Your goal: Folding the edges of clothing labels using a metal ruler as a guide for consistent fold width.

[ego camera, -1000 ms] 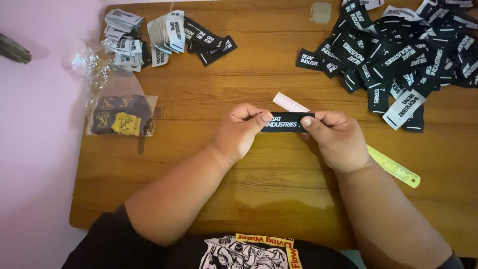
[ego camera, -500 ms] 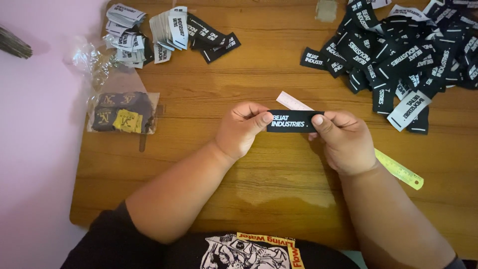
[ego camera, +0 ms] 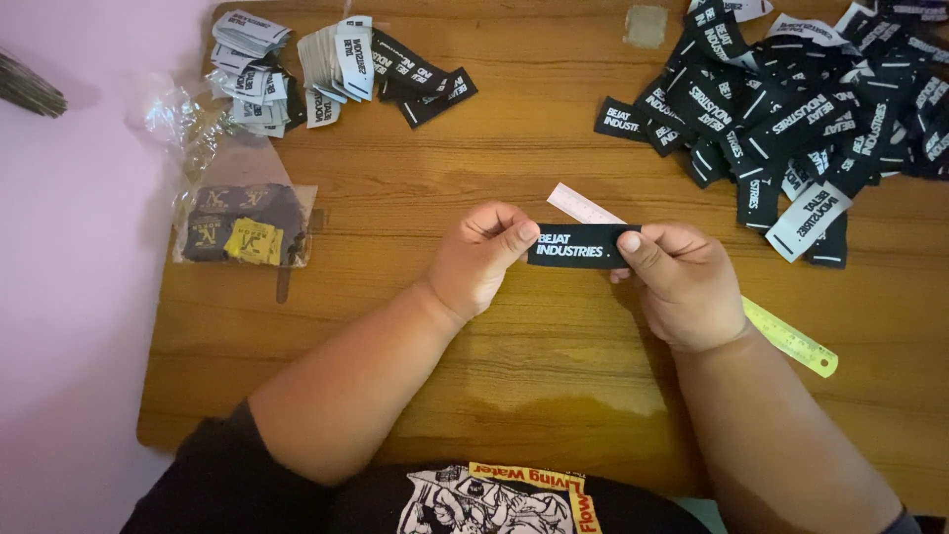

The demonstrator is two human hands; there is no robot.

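Note:
I hold a black woven label (ego camera: 578,246) with white lettering flat between both hands, just above the wooden table (ego camera: 554,396). My left hand (ego camera: 481,255) pinches its left end with thumb and fingers. My right hand (ego camera: 684,282) pinches its right end, thumb on top. Under my right hand lies a ruler (ego camera: 791,339), its pale end sticking out behind the label and its yellow-green end toward the right.
A big loose heap of black labels (ego camera: 801,119) fills the far right. A smaller batch of folded white and black labels (ego camera: 326,64) lies far left. A clear plastic bag with dark and yellow labels (ego camera: 242,227) sits at the left edge.
The label stays stretched between both hands; my right thumb has shifted slightly along its right end. The view has drifted a little.

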